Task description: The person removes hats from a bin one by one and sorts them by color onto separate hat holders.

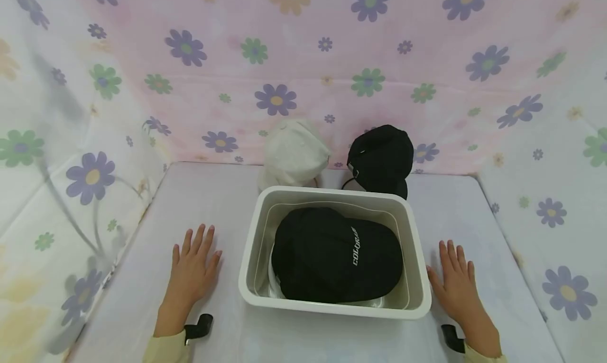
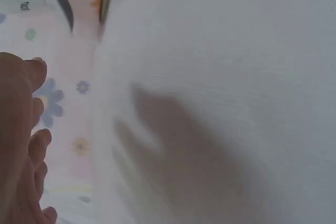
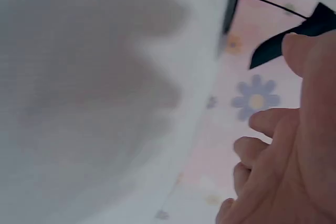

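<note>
My left hand (image 1: 192, 273) is over the table to the left of a white plastic bin, palm down with its fingers extended, holding nothing. On the bin's other side, my right hand (image 1: 457, 286) has straight fingers too, its thumb close by the bin's right wall. Inside the bin (image 1: 332, 308) lies a black cap (image 1: 313, 257) with white lettering on its brim, the brim pointing right. Something white shows under the cap's left edge. In the wrist views both the left hand (image 2: 21, 145) and the right hand (image 3: 294, 145) have nothing in their fingers.
Behind the bin, a white cap (image 1: 296, 152) and a black cap (image 1: 384, 157) stand raised near the back wall, partly hidden by the bin's rim. Flower-printed cloth (image 1: 303, 52) encloses the back and both sides of the pale table (image 1: 204, 194).
</note>
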